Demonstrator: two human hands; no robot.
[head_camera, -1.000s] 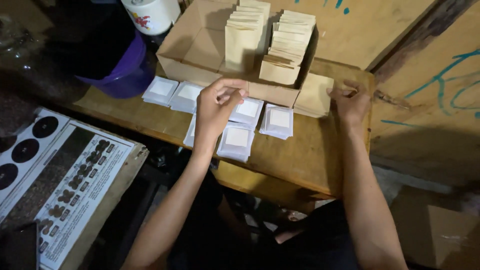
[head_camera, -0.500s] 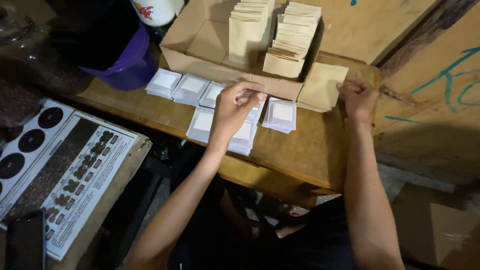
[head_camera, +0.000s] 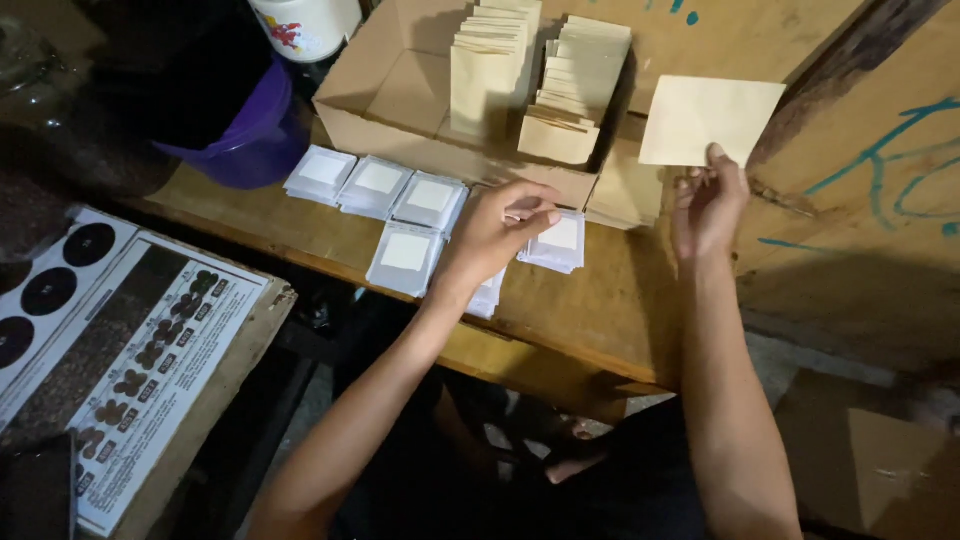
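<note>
My right hand (head_camera: 708, 196) holds a tan paper envelope (head_camera: 708, 118) by its lower edge, lifted above a low pile of the same envelopes (head_camera: 622, 195) on the wooden bench (head_camera: 600, 310). My left hand (head_camera: 500, 226) pinches a small white sachet at its fingertips, over the stacks of white sachets (head_camera: 404, 256) laid in rows on the bench. Behind them an open cardboard box (head_camera: 390, 90) holds two upright rows of tan envelopes (head_camera: 560, 85).
A purple bucket (head_camera: 250, 130) and a white cup (head_camera: 305, 25) stand at the back left. A printed chart board (head_camera: 120, 350) lies at the lower left. A wooden wall with blue marks (head_camera: 870, 170) rises on the right. My feet show under the bench.
My right hand has lifted one tan envelope off the pile and raised it. My left hand has moved right along the sachet stacks and closed its fingers on one.
</note>
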